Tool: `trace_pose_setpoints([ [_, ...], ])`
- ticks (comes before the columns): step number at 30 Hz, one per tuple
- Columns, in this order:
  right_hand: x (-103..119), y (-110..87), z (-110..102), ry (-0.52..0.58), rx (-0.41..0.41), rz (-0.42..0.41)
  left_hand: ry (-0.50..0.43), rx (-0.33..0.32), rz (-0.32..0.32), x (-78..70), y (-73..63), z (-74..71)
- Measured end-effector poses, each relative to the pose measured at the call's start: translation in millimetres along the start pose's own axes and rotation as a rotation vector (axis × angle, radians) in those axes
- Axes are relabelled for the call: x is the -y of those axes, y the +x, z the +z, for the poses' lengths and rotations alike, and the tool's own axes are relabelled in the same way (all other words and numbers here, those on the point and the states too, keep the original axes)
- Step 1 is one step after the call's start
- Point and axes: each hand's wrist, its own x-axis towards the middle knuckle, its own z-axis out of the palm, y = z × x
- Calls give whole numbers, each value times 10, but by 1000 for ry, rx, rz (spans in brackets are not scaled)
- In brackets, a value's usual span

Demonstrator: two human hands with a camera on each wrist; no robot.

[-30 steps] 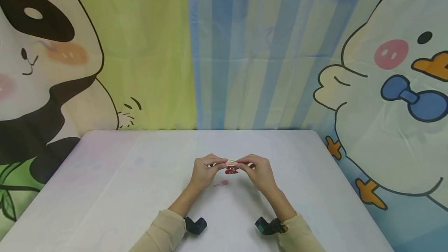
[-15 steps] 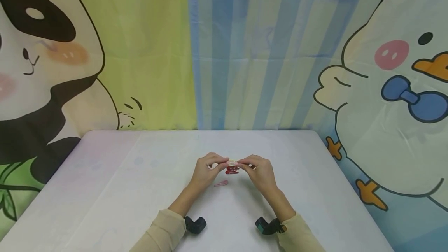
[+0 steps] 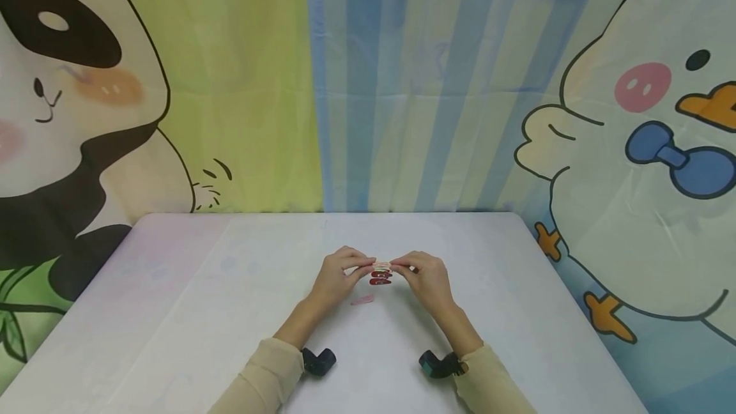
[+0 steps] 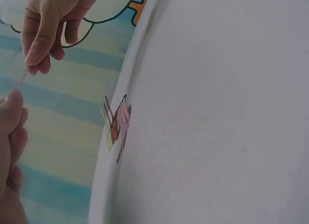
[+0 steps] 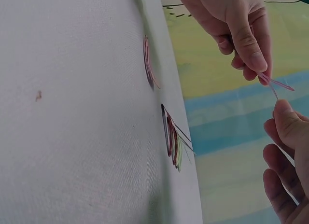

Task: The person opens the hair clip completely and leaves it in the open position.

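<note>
Between the fingertips of my left hand point(image 3: 338, 275) and right hand point(image 3: 422, 275) is a thin pink snap hair clip point(image 5: 275, 83). Each thumb and forefinger pinches one end, and in the right wrist view its metal parts spread apart in a narrow V. Just below the hands in the head view lie two red snap clips point(image 3: 380, 282), side by side on the table. A pale green clip point(image 5: 179, 156) lies against the red ones in the right wrist view. Nearer to me rests a separate pink clip point(image 3: 362, 300).
The clips lie on a white-covered table point(image 3: 230, 337). Behind it hangs a cartoon curtain point(image 3: 402, 82) with a panda and a white duck. A black wrist camera point(image 3: 319, 361) sits at the left cuff, another wrist camera point(image 3: 438, 364) at the right.
Both hands have risen very slightly, still pinching the clip, which shows as thin, separated lines now. The clips on the table stay where they were.
</note>
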Motion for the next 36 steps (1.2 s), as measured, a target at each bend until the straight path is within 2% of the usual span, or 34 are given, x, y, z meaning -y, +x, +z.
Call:
trace_pose_setpoints([
  [9, -98, 60, 68, -70, 54, 18, 114, 37, 57, 92, 95, -2],
  [14, -186, 76, 117, -112, 80, 9, 154, 74, 53, 139, 137, 14],
  [23, -264, 107, 178, -178, 112, -9, 186, 138, 1, 208, 229, 44],
  [30, -318, 190, 229, -225, 137, -4, 205, 195, -83, 282, 291, 40],
  [36, -368, 217, 258, -207, 139, 6, 196, 245, -96, 374, 326, 53],
])
